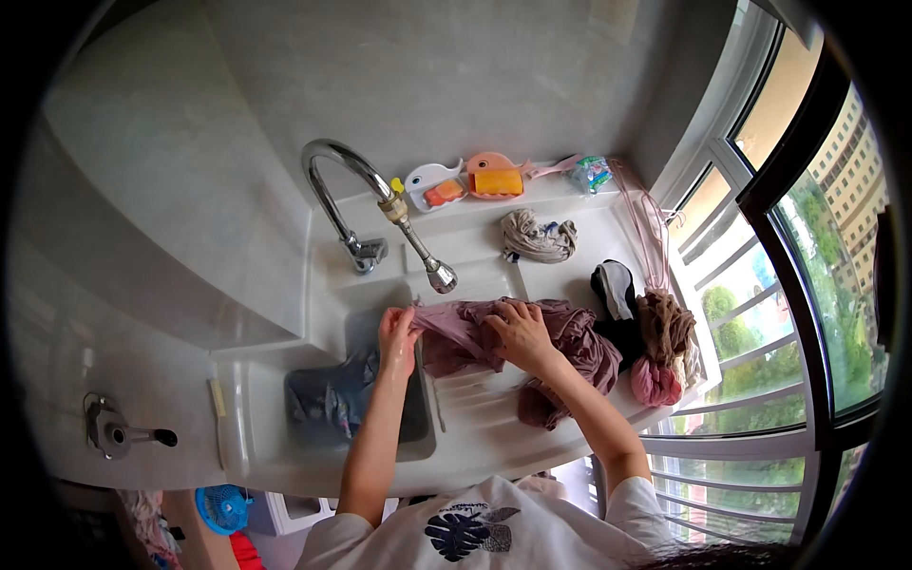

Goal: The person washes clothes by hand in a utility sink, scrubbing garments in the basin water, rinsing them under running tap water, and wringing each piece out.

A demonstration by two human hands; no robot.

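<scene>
A wet mauve garment [465, 332] lies stretched over the ribbed washboard part of the white sink. Its left end is pinched between the thumb and fingers of my left hand [397, 340], beside the basin's right edge. My right hand [522, 334] is on top of the cloth, fingers bent into the fabric; the fingertips are partly hidden in its folds. More of the garment bunches to the right and below my right wrist. Above it hangs the chrome faucet [442, 275], with no water seen flowing. Dark blue clothing [328, 394] soaks in the water-filled basin on the left.
A twisted grey cloth [539, 236] lies on the back ledge. Black, brown and pink clothes [665, 332] pile at the right. Fish-shaped soap dishes [494, 163], a small plastic bag [591, 175] and pink hangers [651, 228] line the back, near the barred window.
</scene>
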